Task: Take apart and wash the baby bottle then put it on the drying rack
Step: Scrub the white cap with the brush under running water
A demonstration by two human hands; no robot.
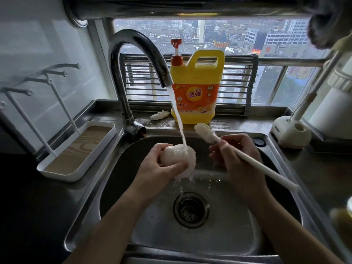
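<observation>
My left hand (160,164) grips a rounded, translucent white baby bottle (177,159) over the steel sink (282,168), right under the running stream from the faucet (133,54). Water splashes off the bottle into the basin. My right hand (234,155) holds a long white bottle brush (253,162) by its handle; the pale brush head points up and left, just right of the stream and apart from the bottle. The drying rack (62,149), a white tray with upright white pegs, stands left of the sink.
A yellow dish-soap jug (196,88) with a red pump stands on the ledge behind the sink, next to a small white piece (160,114). A cream brush holder (291,132) sits at the right. The drain (190,209) lies below my hands.
</observation>
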